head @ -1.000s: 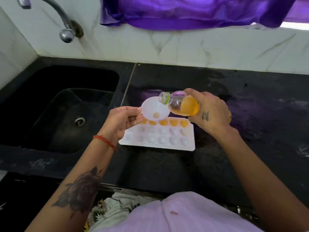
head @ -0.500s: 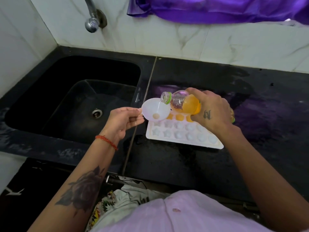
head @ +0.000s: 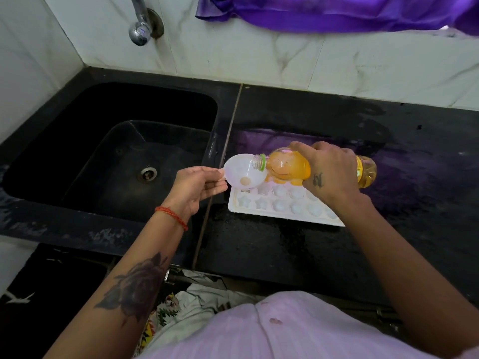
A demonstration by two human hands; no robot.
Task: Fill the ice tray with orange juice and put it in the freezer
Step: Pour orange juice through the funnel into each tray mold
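A white ice tray [head: 261,213] with star and round moulds lies on the black counter [head: 259,250], just right of the sink. Some far-row cells hold orange juice. My left hand [head: 194,185] pinches the tab of a small white funnel [head: 242,174] above the tray's far left corner. My right hand [head: 326,172] grips a clear bottle of orange juice [head: 287,165], tipped almost flat with its open mouth over the funnel's bowl. My right forearm hides the tray's right end.
A black sink [head: 108,151] with a metal drain lies to the left. A chrome tap [head: 140,29] juts from the white marble wall above it. Purple cloth [head: 324,11] hangs at the top. The counter's front edge runs close to my body.
The camera view has swung left, so tray and hands sit further right in frame. The bottle has tipped lower and its juice reaches nearer the neck. Both hands keep their holds.
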